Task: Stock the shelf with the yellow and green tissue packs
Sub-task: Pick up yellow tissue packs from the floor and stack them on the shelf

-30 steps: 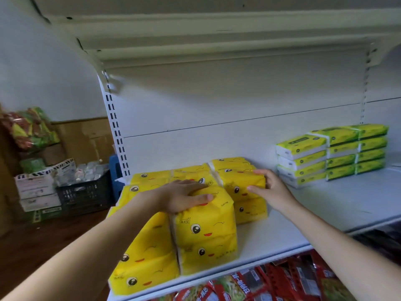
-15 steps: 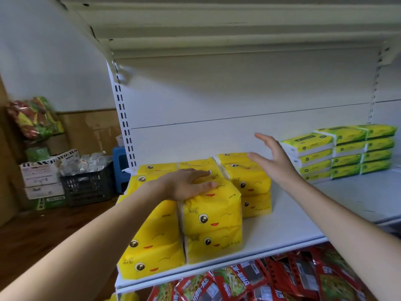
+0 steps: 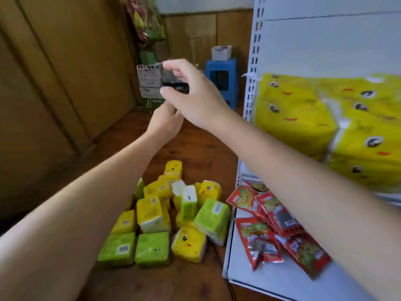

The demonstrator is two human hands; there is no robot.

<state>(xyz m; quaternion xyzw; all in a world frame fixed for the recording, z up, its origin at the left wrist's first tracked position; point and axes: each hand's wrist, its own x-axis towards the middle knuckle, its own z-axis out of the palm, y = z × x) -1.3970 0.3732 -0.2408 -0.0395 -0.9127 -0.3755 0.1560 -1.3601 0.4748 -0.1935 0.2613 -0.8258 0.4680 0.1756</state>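
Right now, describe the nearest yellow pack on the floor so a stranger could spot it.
Find the white shelf unit's lower shelf with red snack packets; left of it, tissue packs are piled on the floor. In the front row, beside two green packs, the yellow pack shows a cartoon face.
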